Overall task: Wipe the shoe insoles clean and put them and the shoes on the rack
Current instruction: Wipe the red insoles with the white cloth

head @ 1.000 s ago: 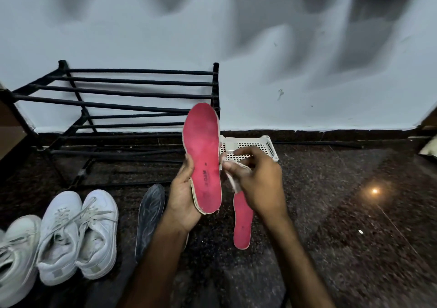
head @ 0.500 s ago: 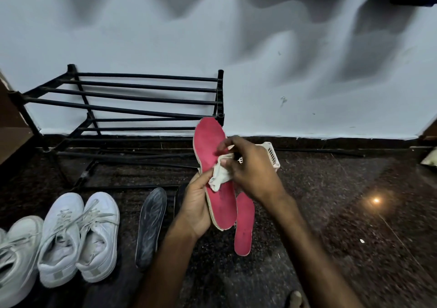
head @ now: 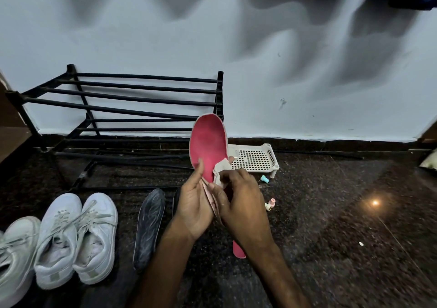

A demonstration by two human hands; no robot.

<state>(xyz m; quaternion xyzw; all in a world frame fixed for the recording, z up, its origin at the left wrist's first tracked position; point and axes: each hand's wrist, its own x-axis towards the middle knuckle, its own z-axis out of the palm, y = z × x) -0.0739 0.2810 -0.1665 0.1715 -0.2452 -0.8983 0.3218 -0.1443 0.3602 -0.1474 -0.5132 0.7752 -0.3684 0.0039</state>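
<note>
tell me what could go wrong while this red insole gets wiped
The left hand holds the red insole only by its lower end, so the cloth pressed by the right hand could bend it or push it loose. If dropped, it may land on the floor by the second red insole and need rewiping. A small bottle lying near the right hand could get knocked.

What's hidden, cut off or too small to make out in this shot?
Head view:
- held pink insole: lower half covered by left hand, right hand and cloth.
- second pink insole: only its end shows below the right forearm.
- leftmost white shoe: cut by the left edge.
- small pastel objects: too small to identify.
</note>
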